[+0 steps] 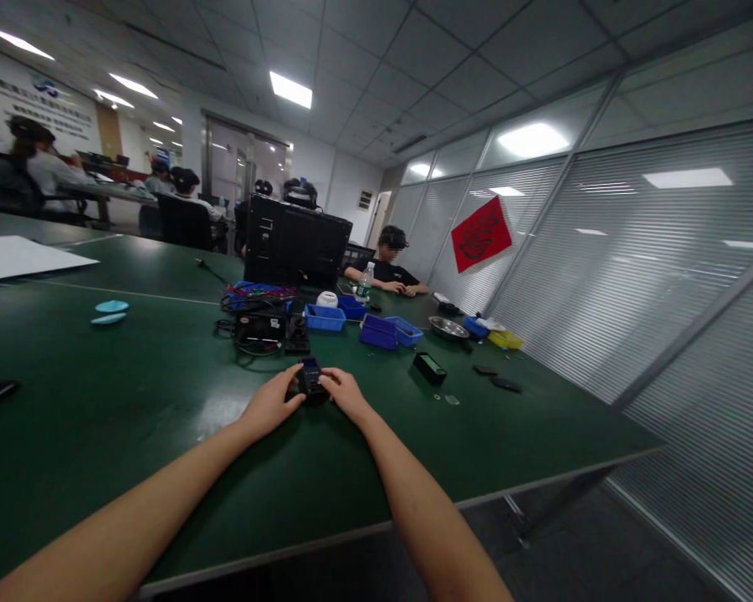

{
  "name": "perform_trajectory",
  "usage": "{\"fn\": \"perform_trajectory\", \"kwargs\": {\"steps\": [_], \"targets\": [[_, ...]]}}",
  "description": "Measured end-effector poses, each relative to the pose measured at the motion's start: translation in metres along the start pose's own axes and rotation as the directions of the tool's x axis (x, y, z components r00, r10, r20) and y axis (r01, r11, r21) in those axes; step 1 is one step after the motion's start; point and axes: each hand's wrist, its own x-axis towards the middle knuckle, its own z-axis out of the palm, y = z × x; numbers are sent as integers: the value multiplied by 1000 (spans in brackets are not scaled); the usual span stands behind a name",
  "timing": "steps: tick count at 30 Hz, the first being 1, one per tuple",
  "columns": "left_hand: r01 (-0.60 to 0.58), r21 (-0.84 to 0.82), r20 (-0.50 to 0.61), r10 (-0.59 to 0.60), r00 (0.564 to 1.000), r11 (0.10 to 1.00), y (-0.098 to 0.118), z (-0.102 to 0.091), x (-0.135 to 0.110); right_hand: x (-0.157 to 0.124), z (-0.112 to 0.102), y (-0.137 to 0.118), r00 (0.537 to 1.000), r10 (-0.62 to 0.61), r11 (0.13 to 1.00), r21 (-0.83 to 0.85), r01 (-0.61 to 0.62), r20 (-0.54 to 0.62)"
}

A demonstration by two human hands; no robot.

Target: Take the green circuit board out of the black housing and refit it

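A small black box-shaped device [312,379] with a dark bluish screen-like panel at its far end lies on the green table [226,493] in front of me. My left hand [274,403] grips its left side, thumb near the front and fingers toward the far end. From the right, my right hand [346,393] holds the opposite side, its fingertips on the edge and top face. The device is too small and dark for me to make out its exact kind. Just beyond it are a black power-supply-like box [260,333] with cables and a flat black part [297,334].
Blue bins [325,318], a white ball [327,299], a water bottle [365,283] and a black monitor [298,242] stand farther back. To the right are a black case [429,368], a metal bowl [448,328] and a yellow bin [505,339]. Another person [389,267] sits across the table.
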Motion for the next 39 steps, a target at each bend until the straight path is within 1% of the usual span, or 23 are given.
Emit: {"fn": "perform_trajectory", "kwargs": {"steps": [6, 11, 13, 17, 19, 21, 24, 26, 28, 30, 33, 36, 39], "targets": [[-37, 33, 20, 36, 999, 999, 3, -3, -1, 0, -2, -1, 1000, -13, 1000, 1, 13, 18], [-52, 45, 54, 50, 997, 998, 11, -8, -3, 0, -3, -3, 1000, -17, 999, 50, 16, 25], [-60, 51, 69, 57, 996, 997, 13, -10, -4, 1, -3, -2, 999, 13, 996, 90, -16, 38], [-71, 91, 100, 62, 993, 993, 17, -12, -5, 9, -1, -2, 989, 123, 980, 149, -135, 88], [-79, 115, 110, 66, 992, 990, 18, -12, -5, 15, 0, -2, 977, 175, 975, 115, -189, 121], [-92, 140, 118, 76, 990, 986, 18, -12, -5, 22, 1, -3, 964, 214, 975, 26, -221, 154], [-110, 178, 127, 88, 988, 978, 17, -10, -5, 32, 5, -1, 958, 221, 970, -146, -196, 183], [-128, 203, 121, 105, 987, 971, 17, -9, -5, 35, 8, 2, 967, 202, 957, -241, -162, 153], [-151, 234, 107, 129, 986, 960, 17, -8, -5, 34, 11, 4, 985, 156, 940, -317, -124, 78], [-170, 277, 89, 151, 985, 946, 20, -8, -6, 30, 13, 6, 997, 72, 921, -383, -73, -19], [-188, 345, 52, 181, 982, 920, 26, -10, -8, 24, 15, 6, 992, -43, 890, -456, -15, -116], [-198, 378, 26, 203, 979, 904, 33, -14, -10, 23, 16, 7, 990, -58, 887, -462, -7, -127], [-213, 397, 23, 222, 975, 893, 37, -16, -12, 24, 15, 8, 994, -38, 915, -404, -9, -107]]}}
